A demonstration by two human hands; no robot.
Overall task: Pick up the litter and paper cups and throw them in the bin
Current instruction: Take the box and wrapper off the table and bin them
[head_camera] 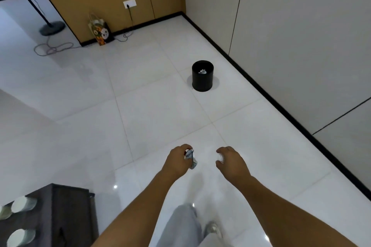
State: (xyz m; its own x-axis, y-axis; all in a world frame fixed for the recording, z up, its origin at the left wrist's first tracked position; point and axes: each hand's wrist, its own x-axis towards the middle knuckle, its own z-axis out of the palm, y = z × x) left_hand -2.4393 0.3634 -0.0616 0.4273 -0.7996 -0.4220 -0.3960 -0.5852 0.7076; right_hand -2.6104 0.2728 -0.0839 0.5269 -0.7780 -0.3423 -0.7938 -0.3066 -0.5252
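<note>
Holding 1 crumpled wrapper left, 1 white wad right.

Black bin upright on floor, crumpled paper inside.

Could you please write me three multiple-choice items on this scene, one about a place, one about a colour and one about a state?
1. Where does the bin stand?
A. on the floor near the right wall
B. on the dark table
C. beside the gift bag

2. What colour is the bin?
A. white
B. black
C. brown

3. What does the left hand do?
A. hangs open
B. grips crumpled litter
C. touches the bin

Answers: A, it sits on white tiles by the wall; B, its wall is black; B, its fingers curl round the wad.
</note>
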